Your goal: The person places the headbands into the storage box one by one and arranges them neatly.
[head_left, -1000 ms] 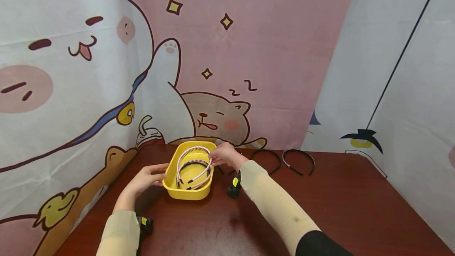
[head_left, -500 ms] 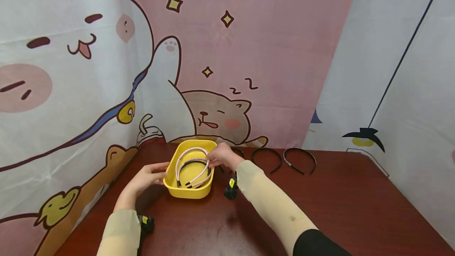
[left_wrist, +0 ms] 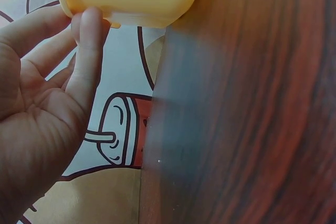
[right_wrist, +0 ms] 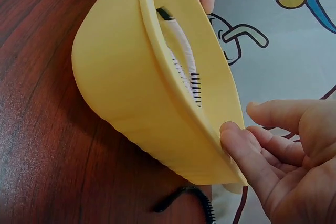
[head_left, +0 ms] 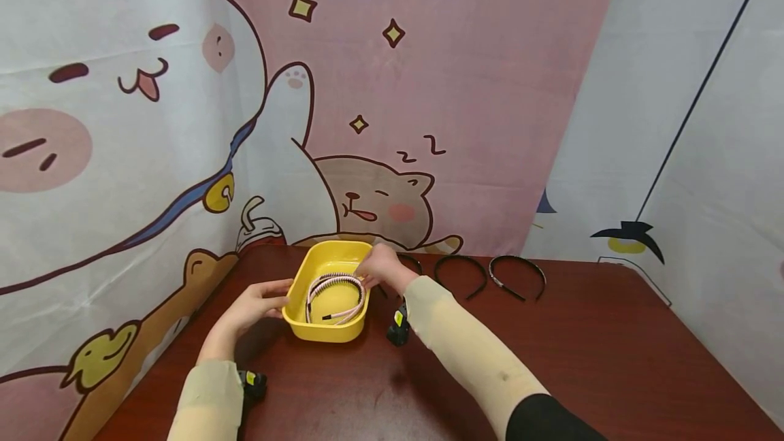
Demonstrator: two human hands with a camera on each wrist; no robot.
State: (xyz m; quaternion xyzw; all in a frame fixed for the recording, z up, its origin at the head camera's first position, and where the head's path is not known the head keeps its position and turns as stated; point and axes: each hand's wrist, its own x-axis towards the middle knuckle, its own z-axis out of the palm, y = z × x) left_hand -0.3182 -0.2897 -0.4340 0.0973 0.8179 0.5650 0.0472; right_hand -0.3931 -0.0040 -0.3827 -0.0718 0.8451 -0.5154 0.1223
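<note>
In the head view a yellow basin [head_left: 326, 333] stands on the table, left of the middle. Several nested headbands [head_left: 335, 278] lie inside it, pale pink with black teeth and black tips. My left hand [head_left: 254, 308] holds the basin's left side, thumb and fingertips at its rim in the left wrist view. At the basin's far right corner is my right hand [head_left: 387, 269]. The right wrist view shows the right thumb [right_wrist: 239, 142] right at the rim and the index finger apart from it. No headband is between those fingers.
Black headbands [head_left: 461, 256] lie in a row along the back of the brown table [head_left: 551, 359], right of the basin. One is partly hidden by the right hand. A printed cloth [head_left: 478, 87] hangs behind the table.
The pink headband that my right hand held tilted in the basin has been let go and now lies flat among the others. The left hand and basin have hardly moved.
</note>
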